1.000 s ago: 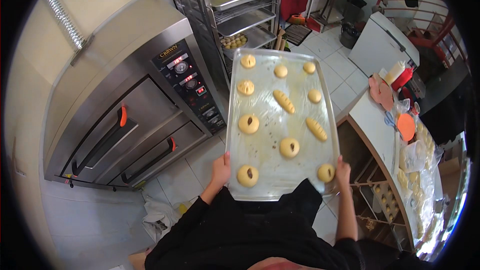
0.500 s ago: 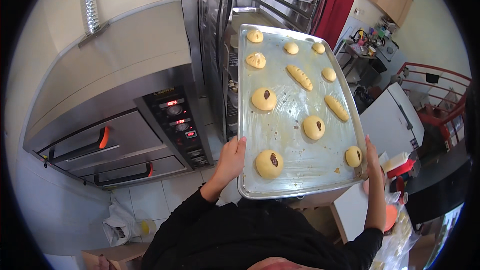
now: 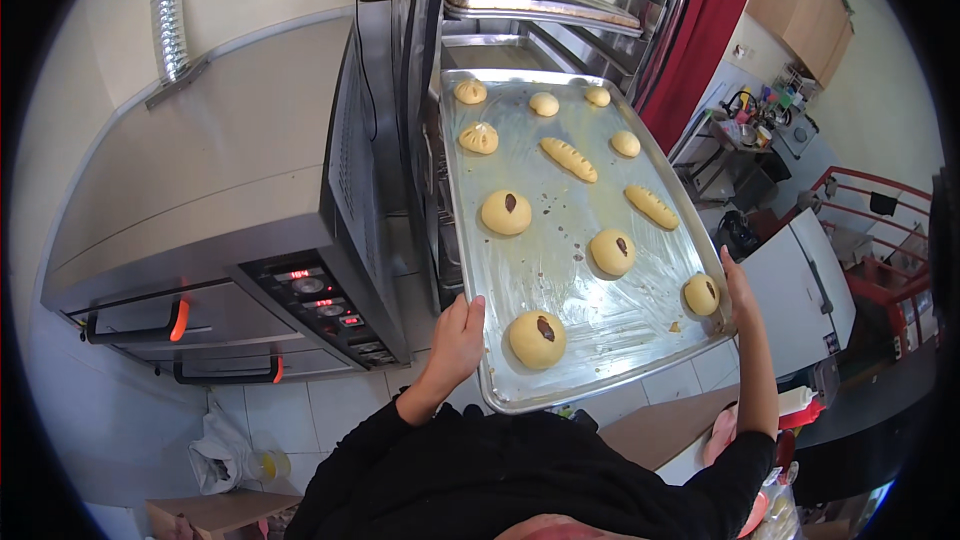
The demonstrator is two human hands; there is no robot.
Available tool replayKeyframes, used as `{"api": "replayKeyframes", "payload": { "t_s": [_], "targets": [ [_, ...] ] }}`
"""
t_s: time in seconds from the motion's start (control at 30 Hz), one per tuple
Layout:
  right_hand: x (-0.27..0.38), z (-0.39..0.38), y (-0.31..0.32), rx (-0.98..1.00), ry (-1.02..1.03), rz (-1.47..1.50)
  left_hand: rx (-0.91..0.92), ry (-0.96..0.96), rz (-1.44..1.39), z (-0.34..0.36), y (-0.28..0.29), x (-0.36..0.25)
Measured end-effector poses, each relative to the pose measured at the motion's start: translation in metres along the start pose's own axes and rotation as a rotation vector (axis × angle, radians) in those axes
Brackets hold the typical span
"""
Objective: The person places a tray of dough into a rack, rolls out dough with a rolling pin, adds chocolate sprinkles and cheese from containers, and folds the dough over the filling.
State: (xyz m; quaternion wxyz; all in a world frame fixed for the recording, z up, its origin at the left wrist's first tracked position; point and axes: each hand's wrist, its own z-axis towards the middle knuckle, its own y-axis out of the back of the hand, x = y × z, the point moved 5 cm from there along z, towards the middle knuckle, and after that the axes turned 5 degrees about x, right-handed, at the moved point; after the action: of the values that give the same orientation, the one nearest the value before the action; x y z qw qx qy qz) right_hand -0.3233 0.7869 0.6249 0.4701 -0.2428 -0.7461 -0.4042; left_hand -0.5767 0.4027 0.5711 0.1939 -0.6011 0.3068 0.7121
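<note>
I had L hand (image 3: 458, 340) pinching the tray's (image 3: 575, 295) L rim, R hand (image 3: 740, 295) its R rim, nr. the close corners. Buns (image 3: 537, 342) sat apart; I reckoned a level, even hold best. Far end faced the rack (image 3: 425, 40); couldn't tell if touching.

- At centre, the tray (image 3: 600, 325) was silver, flecked brown.
- Four round buns (image 3: 538, 342) were pale yellow with dark brown patches.
- Two long loaves (image 3: 569, 160) were pale yellow, striped crosswise.
- At left, the oven (image 3: 200, 140) was grey, its handles (image 3: 130, 334) black with orange ends.
- At upper right, the curtain (image 3: 700, 30) was deep red.
- At lower centre, the person's top (image 3: 520, 470) was plain black.
</note>
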Motion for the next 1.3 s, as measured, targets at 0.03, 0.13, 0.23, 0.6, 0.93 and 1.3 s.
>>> {"api": "replayKeyframes", "payload": {
  "t_s": [0.03,0.13,0.23,0.6,0.93,1.3],
  "targets": [
    [0.009,0.008,-0.002,0.021,-0.002,-0.010,0.000,-0.002,-0.001,0.008,-0.004,-0.001],
    [0.024,0.047,-0.002,0.186,-0.068,0.110,0.041,-0.034,-0.194,0.036,-0.020,0.000],
    [0.035,0.111,-0.005,0.483,-0.143,0.289,0.010,-0.117,-0.312,0.078,-0.026,0.005],
    [0.035,0.109,-0.173,0.224,0.316,0.999,-0.062,-0.051,-0.543,0.247,-0.002,0.042],
    [0.128,0.164,-0.311,0.515,0.414,0.935,0.183,-0.181,-0.284,0.155,0.015,-0.050],
    [0.160,0.209,-0.342,0.637,0.191,1.100,1.901,-0.826,-0.456,0.040,0.006,-0.069]
  ]
}}
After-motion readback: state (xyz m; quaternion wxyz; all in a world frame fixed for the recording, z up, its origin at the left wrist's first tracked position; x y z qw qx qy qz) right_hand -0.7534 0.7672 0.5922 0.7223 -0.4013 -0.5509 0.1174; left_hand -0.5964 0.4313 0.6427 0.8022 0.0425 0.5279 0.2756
